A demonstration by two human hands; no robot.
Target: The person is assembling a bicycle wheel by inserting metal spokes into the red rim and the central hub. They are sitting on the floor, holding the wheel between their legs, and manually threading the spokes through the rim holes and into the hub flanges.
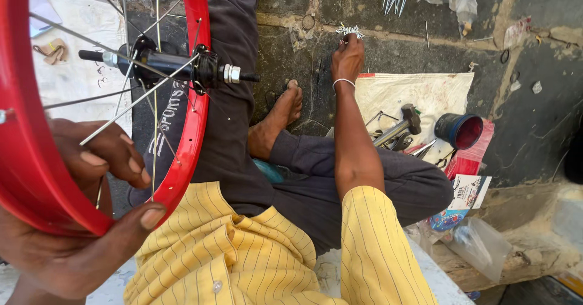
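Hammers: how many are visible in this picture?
1. The hammer lies on the white cloth beside the right hand's forearm, near a dark cup. Others may be hidden among the tools.

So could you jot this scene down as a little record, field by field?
Setting: person seated on a stone floor
Left hand: grips the red wheel rim
Wheel: spokes meet a black hub
Right hand: reaches into a small pile of spoke nipples
Nearby: hammer, dark cup on a white cloth
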